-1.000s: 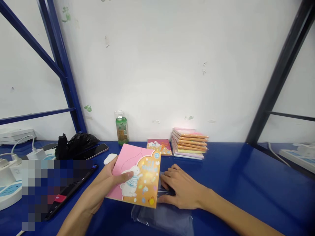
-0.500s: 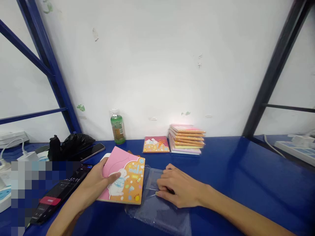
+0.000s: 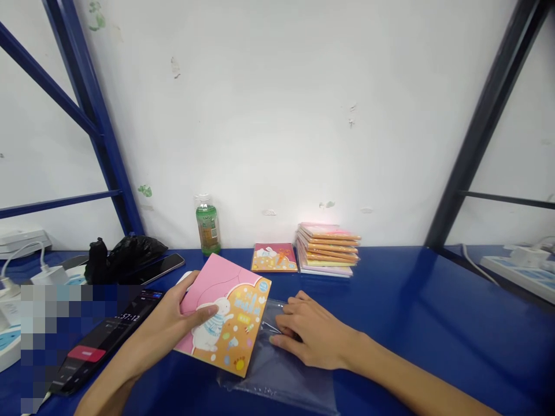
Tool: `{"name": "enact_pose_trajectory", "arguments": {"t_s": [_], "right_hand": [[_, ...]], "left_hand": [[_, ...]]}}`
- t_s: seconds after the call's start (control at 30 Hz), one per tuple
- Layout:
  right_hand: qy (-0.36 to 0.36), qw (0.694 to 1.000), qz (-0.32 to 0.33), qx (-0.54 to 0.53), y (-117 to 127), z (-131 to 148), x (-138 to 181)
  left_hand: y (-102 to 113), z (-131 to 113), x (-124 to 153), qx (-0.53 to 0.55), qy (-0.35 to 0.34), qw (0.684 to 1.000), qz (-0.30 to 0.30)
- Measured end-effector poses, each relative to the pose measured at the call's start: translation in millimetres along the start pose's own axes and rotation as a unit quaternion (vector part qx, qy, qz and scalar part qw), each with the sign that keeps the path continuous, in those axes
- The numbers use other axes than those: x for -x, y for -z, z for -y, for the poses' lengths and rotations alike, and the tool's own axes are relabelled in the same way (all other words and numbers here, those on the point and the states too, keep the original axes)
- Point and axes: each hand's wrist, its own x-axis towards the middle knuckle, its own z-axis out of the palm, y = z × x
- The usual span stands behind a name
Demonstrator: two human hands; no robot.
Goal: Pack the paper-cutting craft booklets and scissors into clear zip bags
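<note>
My left hand (image 3: 173, 323) grips a pink and orange booklet (image 3: 225, 315) with a white rabbit on its cover, thumb on top, held tilted just above the blue table (image 3: 411, 306). Its lower right corner overlaps a clear plastic sleeve (image 3: 281, 375) lying flat on the table. My right hand (image 3: 310, 335) rests on the sleeve's upper part with its fingers curled, pinching at the plastic.
A stack of similar booklets (image 3: 328, 248) and a single one (image 3: 274, 257) lie by the wall, next to a green bottle (image 3: 207, 225). On the left are a black phone (image 3: 104, 341), another phone (image 3: 158, 267), a black bag (image 3: 128, 254), chargers and blue shelf struts.
The booklet in my left hand has tipped and shifted slightly right, its corner now over the sleeve. My right hand stays on the sleeve, barely moved.
</note>
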Motion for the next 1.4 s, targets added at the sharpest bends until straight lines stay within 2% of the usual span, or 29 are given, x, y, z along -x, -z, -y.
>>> {"name": "enact_pose_trajectory", "arguments": {"t_s": [0.1, 0.3, 0.43, 0.63, 1.0, 1.13, 1.27, 1.4], "right_hand": [[0.007, 1.0, -0.003, 0.001, -2, -2, 0], [0.034, 0.999, -0.013, 0.001, -6, -6, 1], [0.043, 0.999, -0.027, 0.004, -3, -6, 0], [0.048, 0.995, -0.082, 0.014, -3, -5, -1], [0.058, 0.994, -0.093, 0.003, -9, -7, -2], [0.06, 0.994, -0.09, -0.007, -10, -6, -3], [0.057, 0.993, -0.104, -0.025, -10, -7, -3], [0.069, 0.989, -0.122, -0.039, -10, -7, -2]], "left_hand": [[-1, 1, 0, -0.003, 0.033, 0.999, -0.01], [-2, 2, -4, 0.028, 0.071, 0.996, 0.042], [1, 2, -2, 0.028, 0.092, 0.995, 0.036], [5, 4, -1, 0.009, 0.084, 0.996, 0.034], [25, 19, 0, -0.002, 0.097, 0.994, 0.052], [24, 17, 0, -0.009, 0.118, 0.993, 0.027], [19, 13, 0, 0.006, 0.105, 0.994, 0.005], [19, 9, 1, 0.001, 0.094, 0.995, 0.038]]}}
